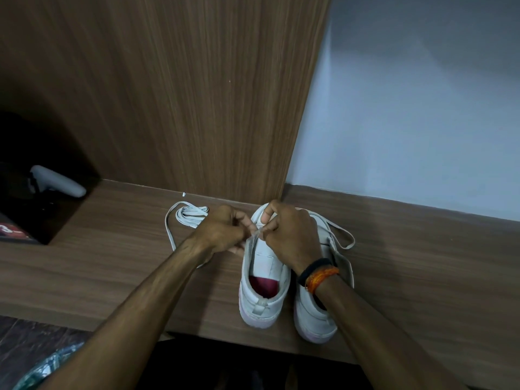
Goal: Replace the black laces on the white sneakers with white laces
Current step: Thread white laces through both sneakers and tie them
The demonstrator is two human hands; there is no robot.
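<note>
— Where are the sneakers?

— Side by side on the wooden shelf, heels toward me. I'll place everything from the left sneaker, the one with the red insole. The right sneaker touches it on its right, partly under my wrist.

— And your hands?

— Both are over the front half of the left sneaker. My left hand sits at its left edge with the fingers curled, pinching the end of a white lace near the eyelets. My right hand covers the toe end, thumb and fingers closed on the same lace from the other side. The two hands nearly touch.

— Any other lace about?

— A second white lace, the bundled lace, lies on the shelf to the left of the left sneaker, beyond my left hand, one strand trailing back toward my forearm. A loop of white lace lies to the right of the pair, past the right sneaker's toe.

— Behind them?

— A wood panel stands just beyond the left sneaker's toe.
</note>
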